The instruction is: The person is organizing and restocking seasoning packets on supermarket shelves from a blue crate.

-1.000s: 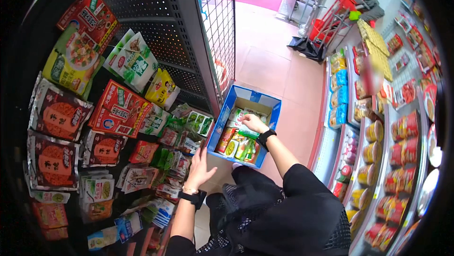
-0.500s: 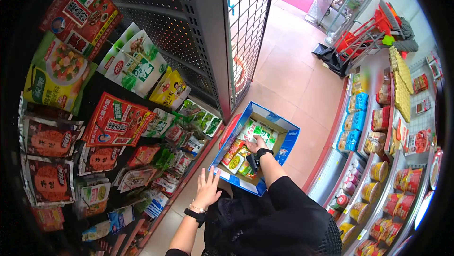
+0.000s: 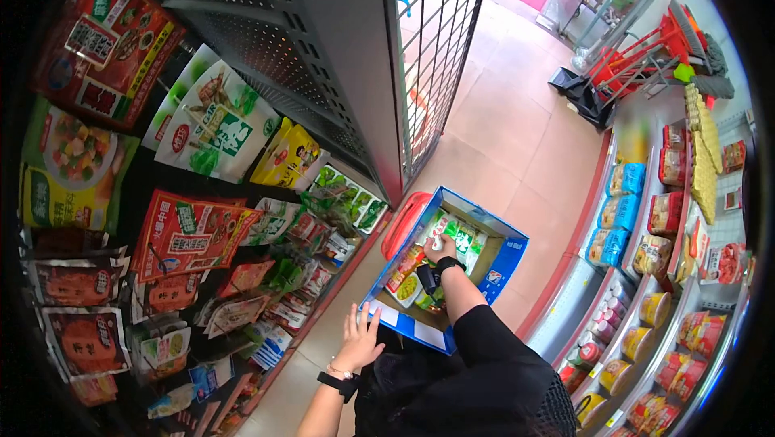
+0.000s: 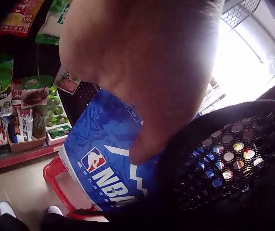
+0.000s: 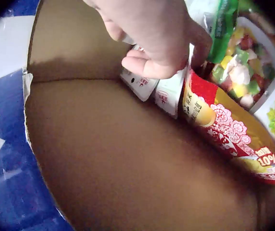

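In the head view a blue cardboard box [image 3: 504,263] sits toward 5 o'clock from the centre, with a red plastic piece [image 3: 401,231] showing along its 10 o'clock side. The right hand [image 3: 441,250] is inside the box, just toward 11 o'clock from its middle. Seen from the right wrist, the grip on that side is partly closed, fingers bent over white packets [image 5: 168,96] near the cardboard corner; whether it has hold of one cannot be told. A red-and-gold packet [image 5: 231,127] lies at 4 o'clock from those fingers, and the head view shows green-and-white packets [image 3: 467,239] at 2 o'clock from the hand. A pack picturing green vegetables [image 3: 407,287] lies toward 8 o'clock within the box. The left hand [image 3: 361,342] is at the box's 8 o'clock corner, its grip wide, fingers spread and holding nothing. Hanging food packets [image 3: 194,231] fill the display toward 9 o'clock; stocked shelves [image 3: 565,320] run along 4 o'clock.
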`<state>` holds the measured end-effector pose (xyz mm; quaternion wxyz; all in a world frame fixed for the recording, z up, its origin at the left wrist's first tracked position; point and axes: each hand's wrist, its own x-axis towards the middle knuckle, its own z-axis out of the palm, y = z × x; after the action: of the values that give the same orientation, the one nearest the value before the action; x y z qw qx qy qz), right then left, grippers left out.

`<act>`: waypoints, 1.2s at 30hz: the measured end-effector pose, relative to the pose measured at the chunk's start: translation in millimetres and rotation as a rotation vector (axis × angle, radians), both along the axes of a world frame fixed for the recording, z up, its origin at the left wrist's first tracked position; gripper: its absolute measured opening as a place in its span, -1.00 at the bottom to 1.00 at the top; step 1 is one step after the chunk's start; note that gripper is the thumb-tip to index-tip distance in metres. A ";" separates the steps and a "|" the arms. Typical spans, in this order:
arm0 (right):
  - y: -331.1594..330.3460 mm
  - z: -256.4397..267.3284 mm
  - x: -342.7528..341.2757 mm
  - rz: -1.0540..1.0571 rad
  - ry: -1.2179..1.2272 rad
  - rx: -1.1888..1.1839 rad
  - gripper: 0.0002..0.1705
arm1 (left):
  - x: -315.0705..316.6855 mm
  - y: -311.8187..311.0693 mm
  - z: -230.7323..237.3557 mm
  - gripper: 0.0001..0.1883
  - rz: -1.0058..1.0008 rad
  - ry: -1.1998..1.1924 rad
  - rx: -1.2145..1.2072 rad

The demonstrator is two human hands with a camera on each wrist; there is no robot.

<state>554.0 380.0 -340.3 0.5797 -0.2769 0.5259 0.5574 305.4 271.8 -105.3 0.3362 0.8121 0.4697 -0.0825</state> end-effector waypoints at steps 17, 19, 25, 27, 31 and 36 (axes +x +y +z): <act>19.9 20.4 9.2 -0.364 -0.114 0.008 -0.65 | 0.5 -3.4 -11.4 -0.07 -0.009 0.017 0.018; 15.4 26.9 6.0 -0.377 -0.116 0.043 -0.62 | 0.2 -7.3 -11.8 -0.07 0.001 0.036 0.006; -10.7 55.8 9.7 -0.302 -0.101 0.203 -0.42 | 0.9 -10.7 -12.8 -0.06 0.015 0.025 0.014; -23.2 69.4 8.4 -0.280 -0.062 0.249 -0.42 | -1.1 -13.0 -16.6 -0.06 -0.001 0.031 0.038; -54.2 100.1 4.7 -0.213 -0.022 0.386 -0.48 | -1.2 -13.9 -12.5 -0.06 -0.013 0.032 0.056; -100.1 123.6 -2.9 -0.082 -0.011 0.428 -0.53 | -0.7 -23.9 -7.7 -0.07 -0.021 0.039 0.069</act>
<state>551.1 279.9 -216.8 0.6501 -0.1290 0.4034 0.6309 304.7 248.0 -113.0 0.2979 0.8264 0.4701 -0.0855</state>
